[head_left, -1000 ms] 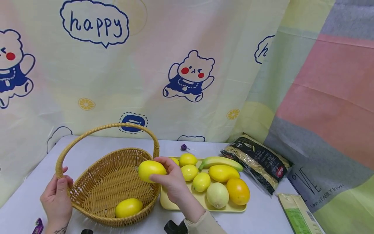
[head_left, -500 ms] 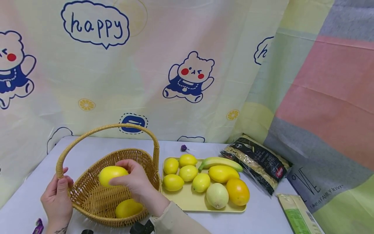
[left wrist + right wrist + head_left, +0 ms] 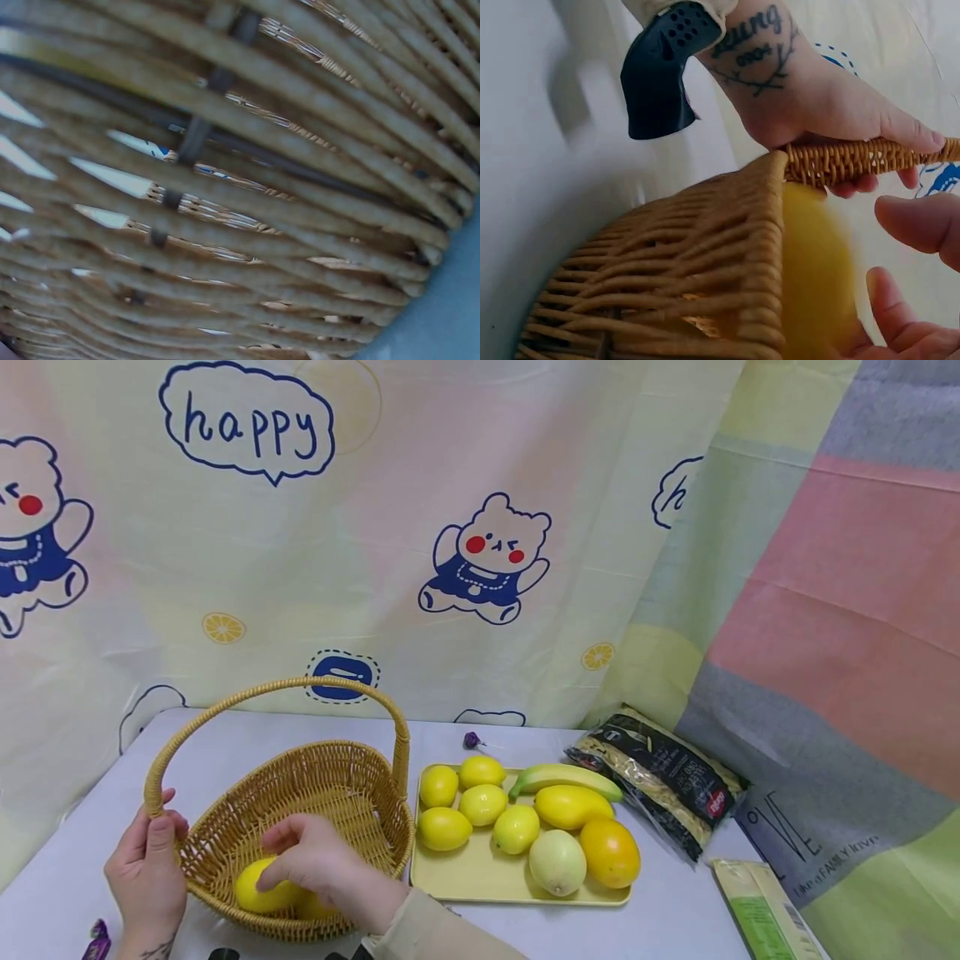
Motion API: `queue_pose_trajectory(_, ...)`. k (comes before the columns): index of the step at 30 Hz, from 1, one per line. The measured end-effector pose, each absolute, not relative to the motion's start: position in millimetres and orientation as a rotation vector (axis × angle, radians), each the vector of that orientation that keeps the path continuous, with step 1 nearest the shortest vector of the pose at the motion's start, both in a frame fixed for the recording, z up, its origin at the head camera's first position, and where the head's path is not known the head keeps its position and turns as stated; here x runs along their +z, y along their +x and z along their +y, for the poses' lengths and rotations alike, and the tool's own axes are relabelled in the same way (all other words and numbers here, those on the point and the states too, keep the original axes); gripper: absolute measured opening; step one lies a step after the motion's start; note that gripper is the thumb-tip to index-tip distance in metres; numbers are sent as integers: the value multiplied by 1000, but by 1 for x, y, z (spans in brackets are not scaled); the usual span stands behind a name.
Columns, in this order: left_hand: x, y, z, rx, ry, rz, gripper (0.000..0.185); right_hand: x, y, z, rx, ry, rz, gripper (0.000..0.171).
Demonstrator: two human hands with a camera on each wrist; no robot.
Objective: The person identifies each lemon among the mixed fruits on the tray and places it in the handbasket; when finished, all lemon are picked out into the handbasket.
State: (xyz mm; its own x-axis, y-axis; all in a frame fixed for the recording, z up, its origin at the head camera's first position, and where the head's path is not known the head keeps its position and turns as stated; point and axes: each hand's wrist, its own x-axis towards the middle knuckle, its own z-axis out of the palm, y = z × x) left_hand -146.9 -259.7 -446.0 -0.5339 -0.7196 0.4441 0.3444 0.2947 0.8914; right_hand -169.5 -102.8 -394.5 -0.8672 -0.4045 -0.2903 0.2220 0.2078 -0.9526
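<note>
My left hand [image 3: 150, 868] grips the left side of the handle of a wicker basket [image 3: 300, 768]. In the right wrist view the same left hand [image 3: 825, 105] has its thumb along the handle [image 3: 855, 161]. My right hand [image 3: 318, 860] is inside the basket, over a yellow lemon [image 3: 258, 889] lying near the front left rim. Its thumb and forefinger are spread, and the right wrist view shows the thumb [image 3: 922, 225] apart from the lemon [image 3: 817, 270]. A second lemon [image 3: 313, 907] is mostly hidden behind the right hand. Only basket weave [image 3: 225, 187] fills the left wrist view.
Right of the basket, a yellow tray [image 3: 480, 885] bears several lemons [image 3: 444, 829], a banana [image 3: 566, 777], a mango [image 3: 573, 806], an orange [image 3: 611, 853] and a pale green round fruit [image 3: 558, 863]. Farther right lie a black-labelled bag [image 3: 660, 777] and a green-labelled packet [image 3: 765, 910].
My right hand has carried the lemon leftward from over the basket's right rim, lowered it beside the other lemon, and loosened its fingers. The left hand stays on the handle.
</note>
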Motion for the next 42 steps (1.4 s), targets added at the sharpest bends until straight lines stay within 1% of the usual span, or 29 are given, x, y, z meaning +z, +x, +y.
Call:
queue_pose_trajectory(5, -447, -147, -261, -1423, 349, -1614, 27, -389, -172, -94, -1794, -240, 1907, 34)
queue_pose_trajectory(12, -446, -147, -260, -1427, 355, -1614, 27, -372, -171, -77, -1886, -333, 1775, 33)
queue_pose_trajectory(18, -446, -147, -259, -1430, 356, -1611, 27, -357, -172, -50, -1991, -434, 1674, 35)
queue_pose_trajectory(23, -445, -147, -259, -1429, 360, -1613, 28, -354, -177, -23, -2080, -501, 1659, 39)
queue_pose_trajectory(29, -446, -147, -259, -1415, 341, -1616, 28, -360, -186, 15, -2152, -487, 1716, 44)
queue_pose_trajectory(35, -447, -147, -261, -1425, 320, -1604, 28, -374, -193, 48, -2239, -475, 1770, 52)
queue_pose_trajectory(42, -444, -146, -259, -1448, 334, -1599, 28, -399, -196, 80, -2314, -334, 1858, 49)
